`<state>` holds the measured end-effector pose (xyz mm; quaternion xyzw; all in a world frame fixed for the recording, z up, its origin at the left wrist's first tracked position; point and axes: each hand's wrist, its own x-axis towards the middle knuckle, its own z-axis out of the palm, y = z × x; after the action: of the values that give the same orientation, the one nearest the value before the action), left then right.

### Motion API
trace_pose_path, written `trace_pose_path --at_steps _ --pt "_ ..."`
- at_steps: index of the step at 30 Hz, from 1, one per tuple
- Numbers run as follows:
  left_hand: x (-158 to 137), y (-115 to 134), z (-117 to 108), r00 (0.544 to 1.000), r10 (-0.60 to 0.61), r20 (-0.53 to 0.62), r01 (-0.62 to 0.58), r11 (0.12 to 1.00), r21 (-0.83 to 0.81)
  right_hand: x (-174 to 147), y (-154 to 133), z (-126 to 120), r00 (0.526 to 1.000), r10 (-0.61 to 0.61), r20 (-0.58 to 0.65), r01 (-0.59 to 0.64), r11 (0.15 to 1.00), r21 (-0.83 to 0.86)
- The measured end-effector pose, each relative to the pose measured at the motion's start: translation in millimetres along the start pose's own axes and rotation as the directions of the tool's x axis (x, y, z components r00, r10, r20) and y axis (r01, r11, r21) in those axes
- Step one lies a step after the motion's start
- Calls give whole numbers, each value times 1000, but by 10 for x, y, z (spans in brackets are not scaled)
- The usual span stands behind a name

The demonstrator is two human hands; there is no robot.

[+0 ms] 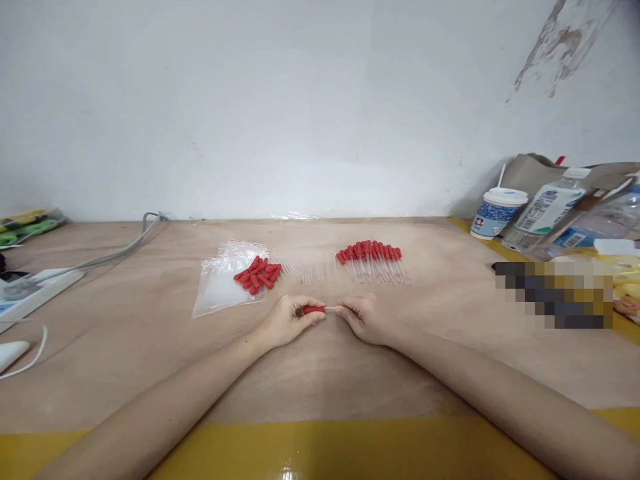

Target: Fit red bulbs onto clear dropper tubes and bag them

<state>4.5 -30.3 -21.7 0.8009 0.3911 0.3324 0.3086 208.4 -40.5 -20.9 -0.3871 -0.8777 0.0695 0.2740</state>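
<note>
Left hand (290, 321) pinching red bulb (314, 309), right hand (370, 320) pinching clear tube (330, 309), meeting mid-grip; seating depth unclear. Keep both coaxial, hold near the joint, push gently; bending could snap it. Beyond grip: loose bulbs (254, 275) left, bare tubes (311, 268) ahead, capped tubes (373, 257) right.
</note>
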Motion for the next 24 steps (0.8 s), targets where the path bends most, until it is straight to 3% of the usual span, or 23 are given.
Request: trace_pose_path --at_steps 6,9,11,14,15,17,20,24 --pt "7 -60 -67 987 144 -70 -130 977 170 11 -46 -223 995 48 83 -35 988 -148" --pt "-3 -72 -99 978 193 -74 -166 948 271 52 79 -396 976 212 43 -209 976 -67" --pt "-3 -71 -104 979 205 -9 -192 930 314 122 244 -512 915 403 -21 -402 915 17" --pt "8 -63 -94 971 222 85 -237 910 341 254 547 -635 729 658 -190 -666 746 26" --pt "13 -62 -91 969 230 93 -249 906 343 292 641 -651 673 699 -241 -718 696 12" --pt "22 -63 -87 967 236 94 -254 904 343 341 789 -641 613 732 -297 -769 639 -14" --pt "28 -71 -90 967 240 91 -256 907 334 348 898 -548 603 732 -318 -777 629 -27" --pt "22 -69 -94 966 242 86 -257 914 313 306 917 -409 647 689 -326 -735 677 -28"
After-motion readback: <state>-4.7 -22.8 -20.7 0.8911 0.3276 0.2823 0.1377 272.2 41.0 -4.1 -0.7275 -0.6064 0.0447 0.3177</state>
